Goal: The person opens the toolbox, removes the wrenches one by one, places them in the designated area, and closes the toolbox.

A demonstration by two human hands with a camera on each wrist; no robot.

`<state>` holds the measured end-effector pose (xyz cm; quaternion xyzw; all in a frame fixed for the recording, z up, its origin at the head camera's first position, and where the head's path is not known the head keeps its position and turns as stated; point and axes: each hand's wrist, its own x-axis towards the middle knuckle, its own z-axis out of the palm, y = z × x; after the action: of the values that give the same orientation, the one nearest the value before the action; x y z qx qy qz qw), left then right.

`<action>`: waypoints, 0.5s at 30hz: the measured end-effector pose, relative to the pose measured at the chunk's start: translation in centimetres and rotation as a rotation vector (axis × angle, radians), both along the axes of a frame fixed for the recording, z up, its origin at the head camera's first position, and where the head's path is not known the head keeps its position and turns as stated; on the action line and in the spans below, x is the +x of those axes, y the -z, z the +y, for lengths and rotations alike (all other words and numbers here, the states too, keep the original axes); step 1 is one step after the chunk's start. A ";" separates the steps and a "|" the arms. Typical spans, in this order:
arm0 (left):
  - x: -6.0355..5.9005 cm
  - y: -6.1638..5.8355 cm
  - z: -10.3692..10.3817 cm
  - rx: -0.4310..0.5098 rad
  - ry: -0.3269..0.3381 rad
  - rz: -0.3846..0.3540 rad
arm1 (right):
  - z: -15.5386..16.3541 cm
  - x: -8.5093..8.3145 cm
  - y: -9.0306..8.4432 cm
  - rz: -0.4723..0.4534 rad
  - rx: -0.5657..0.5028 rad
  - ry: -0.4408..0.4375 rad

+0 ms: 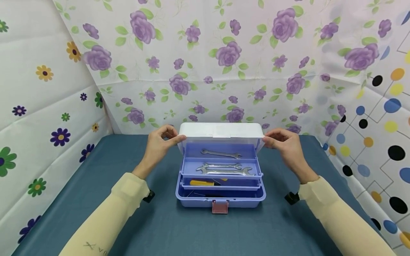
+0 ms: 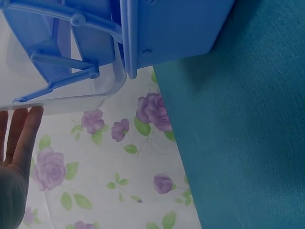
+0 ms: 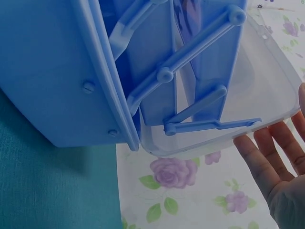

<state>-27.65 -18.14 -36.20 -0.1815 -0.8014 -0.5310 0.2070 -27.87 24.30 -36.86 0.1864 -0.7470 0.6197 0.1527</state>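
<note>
A periwinkle-blue toolbox point(image 1: 221, 203) stands on the table, its trays fanned out on hinged side arms and its translucent white lid point(image 1: 221, 130) raised. Wrenches point(image 1: 224, 171) lie in the upper trays, and a yellow-handled tool point(image 1: 201, 183) sits in the tray below. Darker thin tools in the bottom are hard to make out. My left hand point(image 1: 164, 142) pinches the lid's left corner, thumb on top. At the opposite corner, my right hand point(image 1: 283, 144) holds the lid between thumb and fingers. Both wrist views show fingertips against the lid's rim.
A reddish latch point(image 1: 220, 207) hangs at the toolbox's front. Blue-green cloth point(image 1: 205, 234) covers the table. Floral sheeting point(image 1: 205, 71) rises behind it, with patterned sheets at the left point(image 1: 48, 124) and right point(image 1: 378, 142).
</note>
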 end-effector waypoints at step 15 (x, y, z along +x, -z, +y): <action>-1.0 -0.5 -0.1 -0.010 0.097 -0.090 | 0.0 -1.0 -0.4 -0.046 0.004 -0.047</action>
<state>-28.64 -18.21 -35.71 -0.1968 -0.8028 -0.5441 0.1439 -28.84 24.33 -36.41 0.1897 -0.7469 0.6258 0.1205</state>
